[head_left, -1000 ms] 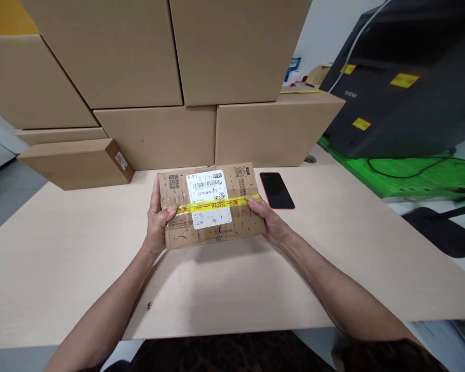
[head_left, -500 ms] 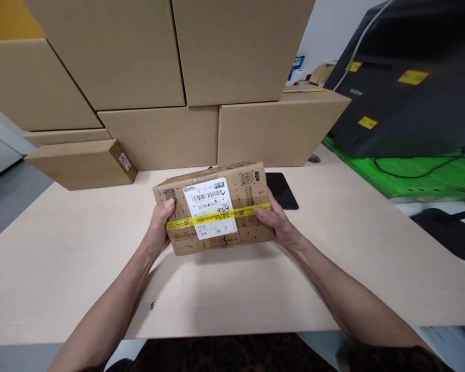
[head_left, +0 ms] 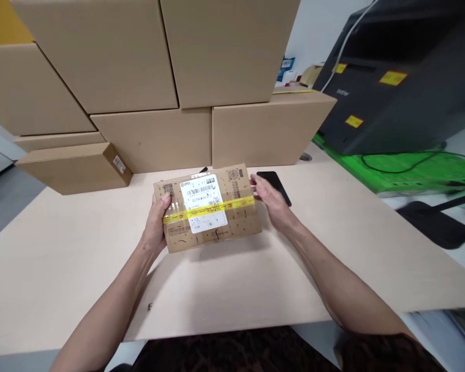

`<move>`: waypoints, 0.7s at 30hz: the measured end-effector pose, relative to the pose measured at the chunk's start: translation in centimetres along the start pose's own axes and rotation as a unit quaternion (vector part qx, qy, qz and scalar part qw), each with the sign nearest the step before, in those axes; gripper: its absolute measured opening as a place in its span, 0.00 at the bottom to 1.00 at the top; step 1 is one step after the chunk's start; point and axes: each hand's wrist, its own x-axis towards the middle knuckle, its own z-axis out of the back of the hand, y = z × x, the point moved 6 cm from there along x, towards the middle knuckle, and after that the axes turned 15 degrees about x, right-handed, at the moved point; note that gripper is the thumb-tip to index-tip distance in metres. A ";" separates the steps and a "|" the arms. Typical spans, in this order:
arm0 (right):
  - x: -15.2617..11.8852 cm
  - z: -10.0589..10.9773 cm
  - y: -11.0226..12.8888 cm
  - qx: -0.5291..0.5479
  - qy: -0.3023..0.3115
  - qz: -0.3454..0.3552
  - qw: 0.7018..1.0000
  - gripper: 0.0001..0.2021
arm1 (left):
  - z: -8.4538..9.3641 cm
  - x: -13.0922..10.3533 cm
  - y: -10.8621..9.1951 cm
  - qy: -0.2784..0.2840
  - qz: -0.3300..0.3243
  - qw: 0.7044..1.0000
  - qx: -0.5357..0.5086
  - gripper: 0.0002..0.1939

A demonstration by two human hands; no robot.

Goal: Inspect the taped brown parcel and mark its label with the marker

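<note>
A brown cardboard parcel (head_left: 238, 219) is held up over the table in front of me, its labelled face tilted toward me. It carries a white shipping label (head_left: 205, 222) crossed by a strip of yellow tape (head_left: 238, 203). My left hand (head_left: 157, 219) grips the parcel's left end, thumb on the front and the other fingers hidden behind. At the right end, my right hand (head_left: 271, 201) is loosened, its fingertips close to the upper right edge and its palm apart from the box; whether the fingertips touch cannot be made out.
A black phone-like device (head_left: 275, 183) lies behind my right hand on the pale table (head_left: 81, 268). Large cartons (head_left: 155, 142) are stacked along the back, with a flatter box (head_left: 73, 168) at left. At right, a dark Brother machine (head_left: 387, 103) stands beside a green surface (head_left: 395, 173).
My right hand has let go of the parcel's right end, its thumb moving off the front. The parcel has tilted its face upward slightly, still in my left hand. The view has shifted slightly.
</note>
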 end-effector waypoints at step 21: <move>3.5 10.6 -4.7 -0.233 -0.188 -0.154 0.942 0.45 | 0.3 0.5 -0.1 -0.019 -0.002 1.000 -0.010 0.35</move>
